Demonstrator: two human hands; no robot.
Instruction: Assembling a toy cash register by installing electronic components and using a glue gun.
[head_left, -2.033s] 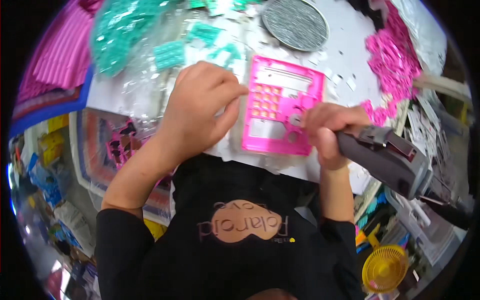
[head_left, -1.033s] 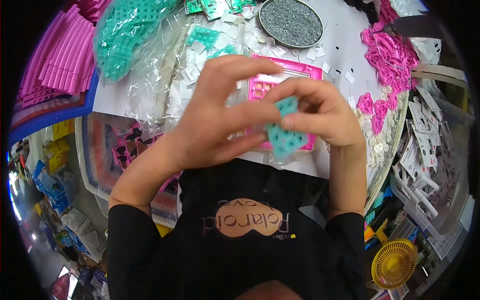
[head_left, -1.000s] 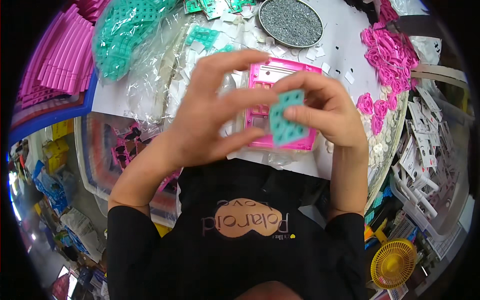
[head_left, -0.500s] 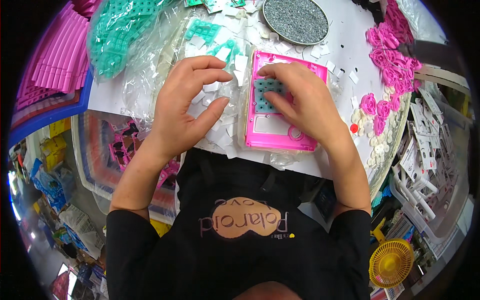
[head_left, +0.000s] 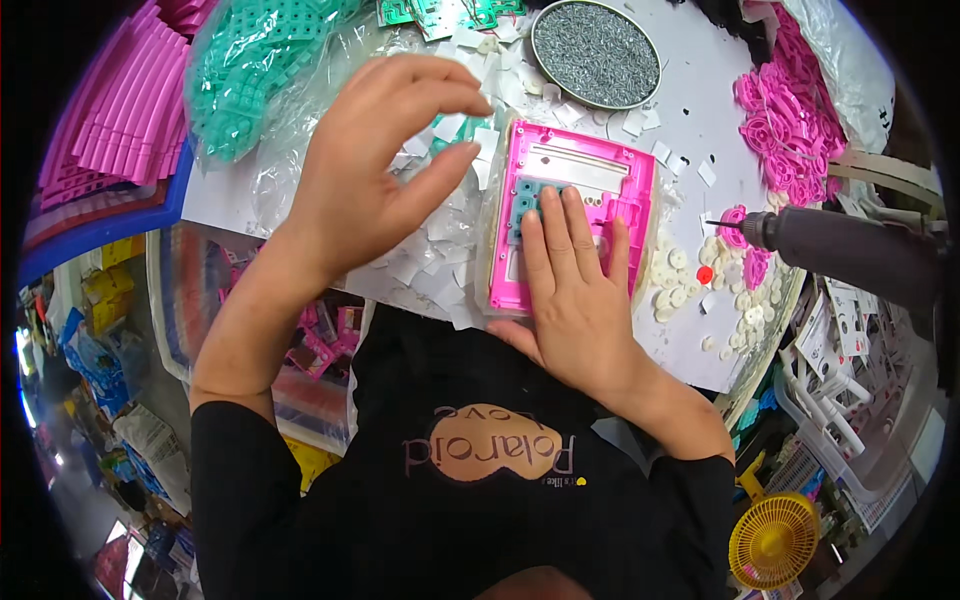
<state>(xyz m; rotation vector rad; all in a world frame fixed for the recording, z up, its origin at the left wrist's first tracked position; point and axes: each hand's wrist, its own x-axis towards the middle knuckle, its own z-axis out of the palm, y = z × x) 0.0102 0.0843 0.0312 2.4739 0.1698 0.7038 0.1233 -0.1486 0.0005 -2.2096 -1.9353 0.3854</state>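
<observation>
A pink plastic housing [head_left: 518, 160] lies on a padded, plastic-wrapped base on the table. In it sits a teal rubber keypad [head_left: 525, 207], partly covered by my fingers. My right hand [head_left: 582, 310] rests flat on the keypad and the lower part of the housing, its fingers stretched out. My left hand [head_left: 375, 170] hovers left of the housing, fingers curved and apart, with nothing in it. Below that hand, small white paper pieces [head_left: 440, 270] are scattered on clear plastic.
A round tin of small screws [head_left: 597, 55] stands beyond the housing. Teal keypads in a clear bag [head_left: 250, 80] lie far left, beside stacked pink housings [head_left: 120, 110]. A dark electric screwdriver [head_left: 850, 250] hangs at right, above white discs [head_left: 675, 270] and pink parts [head_left: 790, 125].
My right hand has gone from pinching at the keypad to lying flat across it and the housing. The left hand has shifted slightly up. The screwdriver now hangs lower in the picture.
</observation>
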